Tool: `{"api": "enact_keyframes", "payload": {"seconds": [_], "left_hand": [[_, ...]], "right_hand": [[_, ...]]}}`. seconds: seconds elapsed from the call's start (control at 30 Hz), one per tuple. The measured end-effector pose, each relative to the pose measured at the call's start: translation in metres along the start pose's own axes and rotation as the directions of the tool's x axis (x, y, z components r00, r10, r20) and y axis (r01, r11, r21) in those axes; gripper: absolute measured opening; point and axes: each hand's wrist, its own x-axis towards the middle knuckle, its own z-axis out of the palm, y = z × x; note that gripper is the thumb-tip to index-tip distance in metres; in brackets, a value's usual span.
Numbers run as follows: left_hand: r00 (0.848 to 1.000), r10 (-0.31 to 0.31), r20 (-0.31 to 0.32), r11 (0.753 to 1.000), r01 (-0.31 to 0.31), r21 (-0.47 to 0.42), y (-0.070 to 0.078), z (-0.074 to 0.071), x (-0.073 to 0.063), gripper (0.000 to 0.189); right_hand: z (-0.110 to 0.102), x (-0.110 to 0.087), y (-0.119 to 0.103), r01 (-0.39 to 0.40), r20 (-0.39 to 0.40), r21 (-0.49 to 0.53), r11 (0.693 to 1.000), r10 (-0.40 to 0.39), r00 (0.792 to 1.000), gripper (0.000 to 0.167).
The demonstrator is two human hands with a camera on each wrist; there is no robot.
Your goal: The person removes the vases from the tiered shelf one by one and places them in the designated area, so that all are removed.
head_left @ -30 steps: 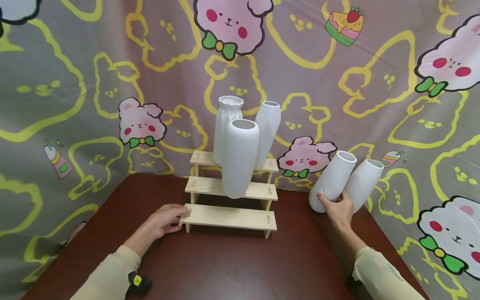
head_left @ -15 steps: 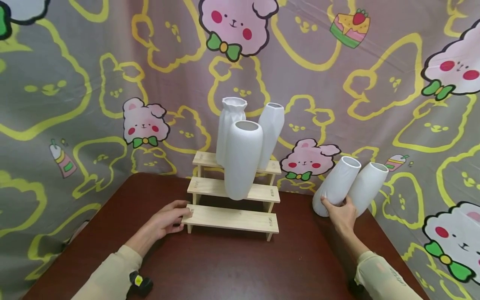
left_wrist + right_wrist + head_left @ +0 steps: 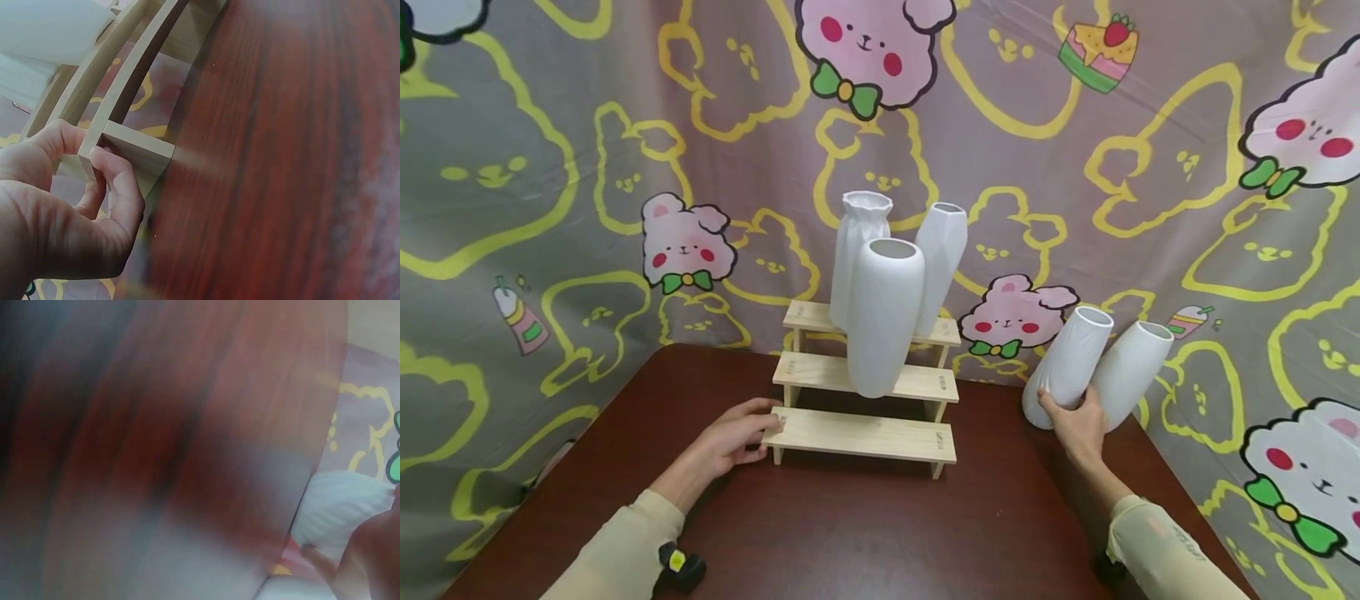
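Before a rabbit-print curtain [image 3: 760, 167], at the far right of the dark table [image 3: 865, 533], we see a white vase [image 3: 1070, 362] gripped by the right hand [image 3: 1081, 423].
The left hand [image 3: 737, 435], well apart, pinches the lowest step [image 3: 857, 435] of the wooden stand [image 3: 816, 372]. Our vase stands right of the stand, long axis near upright, seemingly leaning right; round open mouth, softly ribbed body.

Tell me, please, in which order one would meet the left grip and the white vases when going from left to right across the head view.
Left grip, wavy-rimmed vase, smooth front vase, angular vase, ridged vase, rightmost vase.
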Motion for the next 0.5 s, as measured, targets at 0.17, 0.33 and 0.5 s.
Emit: {"api": "enact_keyframes", "payload": {"seconds": [0.17, 0.33, 0.5], "left_hand": [[1.0, 0.01, -0.005, 1.0, -0.01, 0.004, 0.002, 0.0, 0.0, 0.06], [1.0, -0.006, 0.008, 1.0, 0.006, -0.02, 0.001, 0.0, 0.0, 0.061], [1.0, -0.01, 0.021, 0.999, 0.011, -0.035, 0.0, 0.001, -0.002, 0.065]], "right_hand": [[-0.007, -0.003, 0.0, 0.013, 0.074, -0.035, 0.999, -0.01, 0.997, 0.081], [-0.022, -0.01, -0.005, 0.013, 0.111, -0.107, 0.994, -0.001, 0.994, 0.075], [-0.037, -0.022, -0.015, -0.026, 0.097, -0.128, 0.991, 0.039, 0.995, 0.061]]}}
